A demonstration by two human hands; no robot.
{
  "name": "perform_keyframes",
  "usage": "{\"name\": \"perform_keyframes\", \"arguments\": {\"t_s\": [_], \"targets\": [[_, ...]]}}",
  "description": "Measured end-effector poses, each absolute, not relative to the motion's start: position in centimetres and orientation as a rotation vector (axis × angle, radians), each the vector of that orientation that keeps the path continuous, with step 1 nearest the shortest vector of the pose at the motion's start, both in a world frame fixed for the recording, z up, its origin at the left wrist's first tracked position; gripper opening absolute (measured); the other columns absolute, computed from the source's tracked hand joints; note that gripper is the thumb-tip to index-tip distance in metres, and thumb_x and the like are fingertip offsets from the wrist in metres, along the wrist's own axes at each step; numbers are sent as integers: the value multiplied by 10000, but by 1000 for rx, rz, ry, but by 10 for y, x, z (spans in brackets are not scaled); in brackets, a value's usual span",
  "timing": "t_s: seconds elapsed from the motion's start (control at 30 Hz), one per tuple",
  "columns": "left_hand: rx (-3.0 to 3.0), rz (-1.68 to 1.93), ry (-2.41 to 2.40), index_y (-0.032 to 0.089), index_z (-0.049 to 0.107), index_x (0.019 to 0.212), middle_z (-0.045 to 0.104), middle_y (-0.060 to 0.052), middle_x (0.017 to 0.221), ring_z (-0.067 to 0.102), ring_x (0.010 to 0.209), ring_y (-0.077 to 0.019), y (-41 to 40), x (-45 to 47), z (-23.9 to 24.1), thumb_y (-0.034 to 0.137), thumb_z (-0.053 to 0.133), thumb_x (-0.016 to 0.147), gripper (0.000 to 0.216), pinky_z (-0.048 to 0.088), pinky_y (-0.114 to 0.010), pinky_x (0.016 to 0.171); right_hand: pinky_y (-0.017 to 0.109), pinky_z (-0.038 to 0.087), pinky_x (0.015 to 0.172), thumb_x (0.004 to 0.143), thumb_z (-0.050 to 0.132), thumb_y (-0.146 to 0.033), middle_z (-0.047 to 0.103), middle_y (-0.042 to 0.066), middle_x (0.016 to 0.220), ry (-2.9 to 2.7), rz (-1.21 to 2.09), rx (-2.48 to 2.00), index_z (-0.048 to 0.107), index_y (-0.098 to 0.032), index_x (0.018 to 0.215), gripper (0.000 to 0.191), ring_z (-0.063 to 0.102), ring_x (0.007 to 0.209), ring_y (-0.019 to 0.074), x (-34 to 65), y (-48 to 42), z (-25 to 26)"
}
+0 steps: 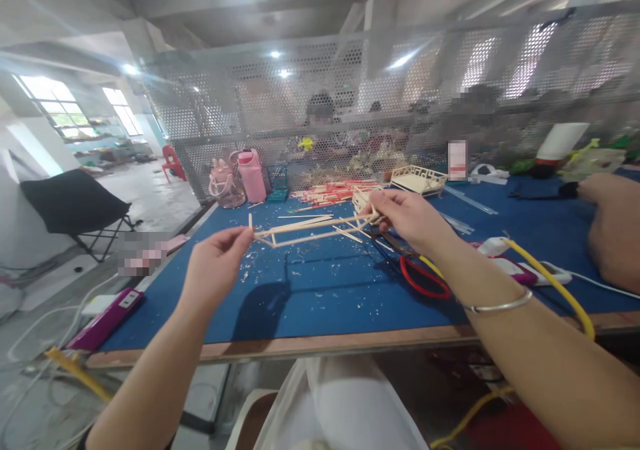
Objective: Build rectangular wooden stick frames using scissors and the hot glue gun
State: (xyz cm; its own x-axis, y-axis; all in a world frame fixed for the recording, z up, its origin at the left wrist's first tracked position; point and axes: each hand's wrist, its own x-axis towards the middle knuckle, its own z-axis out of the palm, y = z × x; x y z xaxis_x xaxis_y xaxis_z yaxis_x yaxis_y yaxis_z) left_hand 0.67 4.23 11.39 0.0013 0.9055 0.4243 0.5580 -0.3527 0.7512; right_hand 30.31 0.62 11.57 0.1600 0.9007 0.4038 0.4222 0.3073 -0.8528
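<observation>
A slender frame of pale wooden sticks (310, 238) is held up between both hands above the blue table mat. My left hand (220, 250) pinches its left end, where a short stick stands upright. At the other end my right hand (397, 211) grips a corner between thumb and fingers; part of that corner is hidden. Beyond the frame lie loose pale sticks (313, 222) and a pile of red and pale sticks (335, 193). A small latticed wooden tray (417, 180) sits at the back, with another pale wooden piece partly behind my right hand.
Red-handled pliers (425, 290) lie below my right hand. A purple power strip (107, 320) hangs at the left edge; plugs and a yellow cable (555, 280) cross the right side. Pink bottles (250, 175) stand by the perforated metal screen (270, 83). Another person's hand (613, 203) is at right.
</observation>
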Motion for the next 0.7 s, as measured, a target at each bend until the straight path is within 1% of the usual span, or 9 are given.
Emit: {"name": "perform_keyframes", "arguments": {"t_s": [0.07,0.13,0.2,0.27,0.37,0.47,0.53,0.63,0.7], "targets": [[1861,1311,1496,170,718,780,665,-23,672,559,624,-155,54,7,131,645,590,694,499,427,-252,557,211,415,488,819,575,-547,681,52,735,-1402,772,-1211,632,-186,733,376,563,596,112,305,13,131],[1755,1263,1487,162,691,708,619,-10,611,519,567,-130,68,9,141,638,639,665,481,413,-241,528,204,450,507,824,616,-464,702,70,802,-1416,937,-1203,646,-178,798,289,605,664,124,307,22,140],[1626,1140,1492,159,659,659,552,14,537,480,510,-107,83,12,143,616,674,653,457,411,-236,511,209,478,513,854,595,-410,713,84,823,-1452,994,-1316,655,-170,842,248,626,688,136,308,34,138],[1543,1007,1506,158,627,615,507,28,494,467,466,-98,95,17,137,598,682,662,446,430,-247,507,217,493,498,885,549,-409,720,96,793,-1478,996,-1469,657,-164,815,277,637,673,146,307,46,126],[1505,884,1552,156,591,552,533,5,488,506,442,-114,108,23,119,580,696,657,449,463,-279,502,227,498,469,885,539,-430,719,97,696,-1481,975,-1636,645,-165,705,338,648,625,161,301,65,100],[1511,836,1633,154,600,530,575,-34,495,535,427,-145,118,23,99,579,692,657,453,456,-295,469,278,505,476,865,550,-466,694,114,587,-1457,830,-1809,624,-165,600,407,646,559,199,302,77,82],[1545,872,1707,155,614,544,581,-48,490,526,406,-163,125,18,90,587,659,679,455,420,-298,436,304,499,499,880,493,-506,680,134,560,-1420,637,-1898,615,-164,571,477,638,534,215,310,80,81],[1618,1010,1789,161,645,629,610,-54,536,526,424,-176,131,7,83,586,565,746,448,376,-296,438,281,490,563,950,280,-495,714,129,663,-1381,354,-1923,654,-157,674,574,653,583,193,327,80,92],[1661,1117,1809,160,672,739,652,-59,621,554,481,-179,130,2,78,560,483,799,446,381,-288,470,262,485,610,958,271,-431,730,100,731,-1407,228,-1924,671,-160,730,534,670,658,182,335,79,97]]}}
